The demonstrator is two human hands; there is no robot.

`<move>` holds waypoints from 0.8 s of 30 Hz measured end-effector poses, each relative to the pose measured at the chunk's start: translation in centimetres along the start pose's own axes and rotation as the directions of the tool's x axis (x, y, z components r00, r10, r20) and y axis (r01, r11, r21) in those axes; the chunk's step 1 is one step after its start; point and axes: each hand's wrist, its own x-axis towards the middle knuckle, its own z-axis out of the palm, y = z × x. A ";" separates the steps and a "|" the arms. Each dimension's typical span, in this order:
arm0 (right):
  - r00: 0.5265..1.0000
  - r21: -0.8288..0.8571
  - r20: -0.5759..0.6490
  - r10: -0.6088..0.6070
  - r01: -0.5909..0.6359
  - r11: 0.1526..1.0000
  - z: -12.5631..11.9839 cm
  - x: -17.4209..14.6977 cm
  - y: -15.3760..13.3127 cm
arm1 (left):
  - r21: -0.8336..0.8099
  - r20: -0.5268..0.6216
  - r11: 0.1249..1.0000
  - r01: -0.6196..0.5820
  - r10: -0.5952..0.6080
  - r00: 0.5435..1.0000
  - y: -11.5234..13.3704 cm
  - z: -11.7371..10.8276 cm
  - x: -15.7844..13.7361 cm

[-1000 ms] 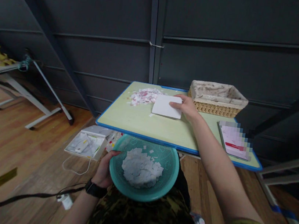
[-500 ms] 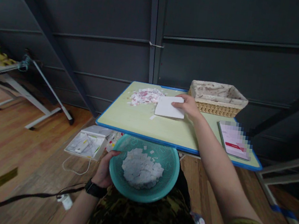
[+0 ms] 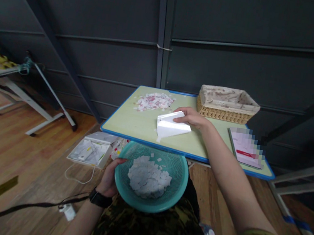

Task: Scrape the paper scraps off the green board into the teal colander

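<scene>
My left hand (image 3: 109,177) grips the left rim of a teal plastic colander (image 3: 178,190), thumb over the edge. White paper scraps (image 3: 148,176) lie heaped in it, just under the table's front edge. Over the table my right hand (image 3: 190,117) pinches a flat white sheet (image 3: 172,125), card or plastic, which is tilted and shines with reflected light. A small white scrap lies by the sheet's lower left corner. Behind it to the left, a pile of white and pinkish paper scraps (image 3: 155,101) is spread on the pale yellow tabletop (image 3: 127,119).
A cloth-lined wicker basket (image 3: 224,114) stands at the table's back right, with a tablet-like flat thing (image 3: 243,145) in front of it. On the floor to the left lies an open white box (image 3: 90,153) with a cable. A dark strap (image 3: 42,205) crosses the lower left.
My right hand has drawn the white sheet toward the table's front edge and slightly left, tilting it. My left hand and the colander have stayed in place.
</scene>
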 end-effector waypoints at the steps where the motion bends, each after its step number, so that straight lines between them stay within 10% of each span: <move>1: 0.999 0.010 0.035 0.000 0.000 1.000 0.1 -0.1 -0.1 | -0.006 -0.002 1.000 -0.005 0.005 1.000 0.0 0.0 0.1; 9: 0.997 0.072 -0.082 -0.012 0.018 0.997 0.2 0.2 0.0 | -0.005 0.008 1.000 -0.006 0.006 1.000 0.0 0.1 0.0; 17: 0.966 -0.006 0.246 0.076 -0.077 0.997 0.4 -0.3 0.0 | 0.033 0.015 0.999 -0.026 0.025 1.000 0.0 -0.3 0.3; 24: 0.991 0.046 0.130 0.036 -0.043 0.998 -0.1 -0.5 -0.6 | 0.041 0.017 0.999 -0.028 0.027 0.999 -0.1 -0.2 0.1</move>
